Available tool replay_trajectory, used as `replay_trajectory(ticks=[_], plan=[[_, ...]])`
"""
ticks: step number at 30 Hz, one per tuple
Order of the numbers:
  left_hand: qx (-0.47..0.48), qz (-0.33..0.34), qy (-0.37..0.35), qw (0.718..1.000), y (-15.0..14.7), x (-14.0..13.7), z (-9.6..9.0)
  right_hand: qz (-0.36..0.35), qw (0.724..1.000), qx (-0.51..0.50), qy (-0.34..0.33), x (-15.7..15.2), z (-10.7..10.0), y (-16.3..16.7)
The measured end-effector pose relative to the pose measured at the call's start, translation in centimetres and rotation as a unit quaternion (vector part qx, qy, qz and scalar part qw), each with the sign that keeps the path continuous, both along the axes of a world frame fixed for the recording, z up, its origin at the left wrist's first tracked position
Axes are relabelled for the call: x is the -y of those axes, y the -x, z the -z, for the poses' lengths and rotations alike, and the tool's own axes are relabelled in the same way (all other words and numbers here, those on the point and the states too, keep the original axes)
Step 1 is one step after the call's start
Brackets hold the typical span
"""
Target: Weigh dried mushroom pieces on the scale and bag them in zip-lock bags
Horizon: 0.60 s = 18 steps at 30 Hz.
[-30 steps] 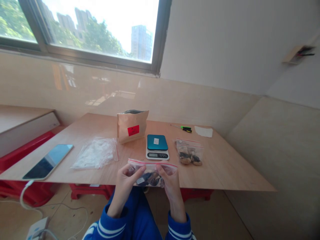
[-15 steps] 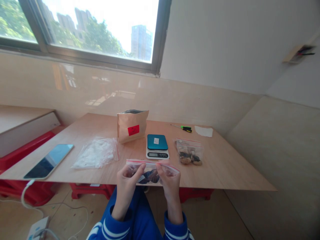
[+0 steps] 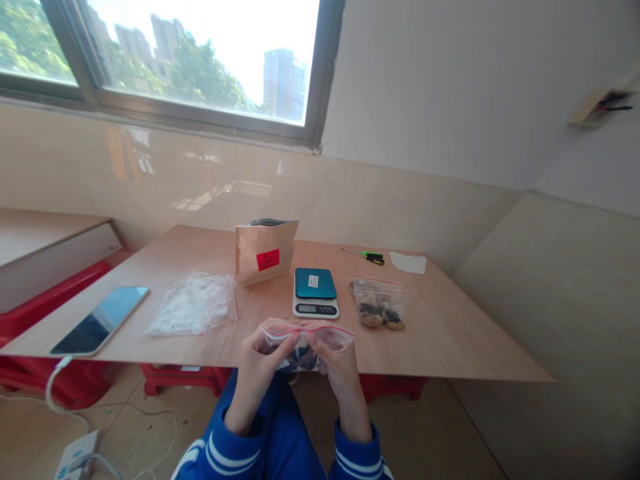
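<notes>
Left hand (image 3: 260, 363) and right hand (image 3: 336, 365) pinch the red-striped top of a clear zip bag (image 3: 306, 345) of dark pieces, fingertips nearly meeting; just beyond the fingers sits a teal scale (image 3: 315, 292), then a brown paper pouch (image 3: 265, 250)

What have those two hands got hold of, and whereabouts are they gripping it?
Both hands hold one clear zip bag of dark pieces. The left hand and right hand each pinch it just under the red-lined top edge.
</notes>
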<state>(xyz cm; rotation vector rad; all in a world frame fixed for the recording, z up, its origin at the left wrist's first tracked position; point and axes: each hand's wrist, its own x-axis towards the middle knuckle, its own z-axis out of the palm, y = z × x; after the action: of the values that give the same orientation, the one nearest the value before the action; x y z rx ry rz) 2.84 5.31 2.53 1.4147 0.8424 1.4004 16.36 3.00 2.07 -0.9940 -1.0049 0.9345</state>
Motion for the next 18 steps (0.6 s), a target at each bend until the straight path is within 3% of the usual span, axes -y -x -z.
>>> replay_trajectory(ticks=[10, 14, 18], plan=[[-0.071, -0.060, -0.016, 0.996, -0.5, -0.5, 1.3, 0.060, 0.994, 0.089, 0.015, -0.3, 0.7, 0.4], [-0.066, -0.106, -0.007, 0.992, -1.0, 0.0, 1.1, 0.064, 0.992, 0.110, 0.002, -0.4, 0.6, 0.8], [-0.044, -0.106, 0.017, 0.993, -0.9, 0.4, 0.8, 0.062, 0.992, 0.112, -0.021, -0.5, 0.5, 0.8]])
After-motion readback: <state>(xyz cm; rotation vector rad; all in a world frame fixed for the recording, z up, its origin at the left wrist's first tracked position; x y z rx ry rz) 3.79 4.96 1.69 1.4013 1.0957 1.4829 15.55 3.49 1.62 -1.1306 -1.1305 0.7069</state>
